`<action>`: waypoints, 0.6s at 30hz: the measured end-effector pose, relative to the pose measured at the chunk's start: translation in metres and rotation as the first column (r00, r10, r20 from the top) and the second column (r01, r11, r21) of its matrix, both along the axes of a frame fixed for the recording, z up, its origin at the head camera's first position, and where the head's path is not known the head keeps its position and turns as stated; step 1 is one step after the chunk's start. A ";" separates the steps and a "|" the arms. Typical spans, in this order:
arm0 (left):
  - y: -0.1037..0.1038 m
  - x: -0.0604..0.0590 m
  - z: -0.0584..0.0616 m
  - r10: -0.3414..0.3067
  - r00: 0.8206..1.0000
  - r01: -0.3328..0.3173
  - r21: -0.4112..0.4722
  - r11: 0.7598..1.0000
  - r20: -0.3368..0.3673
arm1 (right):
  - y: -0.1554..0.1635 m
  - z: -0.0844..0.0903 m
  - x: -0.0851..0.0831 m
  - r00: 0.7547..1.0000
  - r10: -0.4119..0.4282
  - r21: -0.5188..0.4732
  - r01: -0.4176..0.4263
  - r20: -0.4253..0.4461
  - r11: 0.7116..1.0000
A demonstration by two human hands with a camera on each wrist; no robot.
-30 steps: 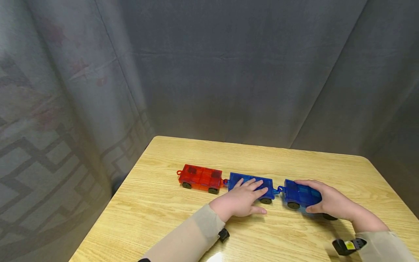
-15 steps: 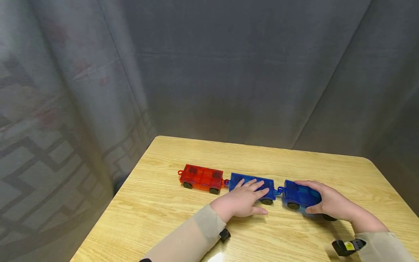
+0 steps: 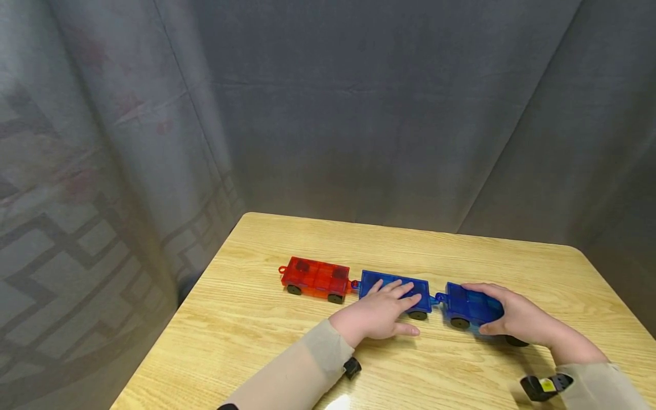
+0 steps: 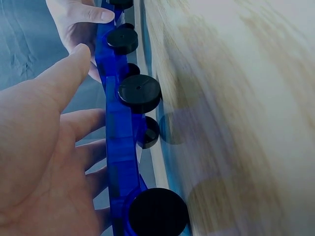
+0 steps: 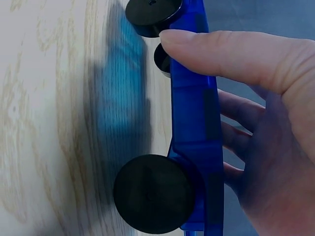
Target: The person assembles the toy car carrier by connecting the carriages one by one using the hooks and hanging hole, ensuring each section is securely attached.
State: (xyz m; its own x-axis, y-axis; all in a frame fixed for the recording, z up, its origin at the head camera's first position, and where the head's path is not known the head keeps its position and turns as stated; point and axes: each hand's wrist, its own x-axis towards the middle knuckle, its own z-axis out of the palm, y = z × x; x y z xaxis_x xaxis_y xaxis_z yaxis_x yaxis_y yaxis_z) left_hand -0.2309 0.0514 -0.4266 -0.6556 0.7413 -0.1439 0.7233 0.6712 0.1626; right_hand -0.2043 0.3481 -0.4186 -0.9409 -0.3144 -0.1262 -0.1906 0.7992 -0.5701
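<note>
- Since all three cars run left-right along the table (image 3: 246, 319), right hand (image 3: 517, 320) grips the end car (image 3: 468, 304).
- Left hand (image 3: 376, 313) lies flat on the middle car (image 3: 392, 285); hooks look joined, I think.

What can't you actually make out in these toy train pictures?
- Head view: the right hand covers the rear of the end blue wheeled plastic car.
- Head view: the left hand hides part of the middle blue wheeled plastic car.
- Wrist views: the wooden table is blurred.

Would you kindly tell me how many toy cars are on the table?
3, coupled in a row: the red car at the left end, the middle blue car under the left hand, the end blue car in the right hand.
</note>
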 end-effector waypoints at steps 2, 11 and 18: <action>0.000 0.000 0.000 -0.001 1.000 0.001 -0.001 1.000 -0.001 | 0.001 0.000 -0.001 1.000 0.002 -0.006 -0.002 0.003 1.000; 0.000 -0.001 0.001 -0.008 1.000 0.008 0.009 1.000 0.004 | -0.001 -0.002 -0.002 1.000 0.017 -0.011 -0.017 -0.017 1.000; 0.000 -0.001 0.000 -0.002 1.000 0.002 0.001 1.000 -0.002 | 0.000 -0.004 -0.004 0.999 0.028 -0.018 -0.029 -0.044 0.999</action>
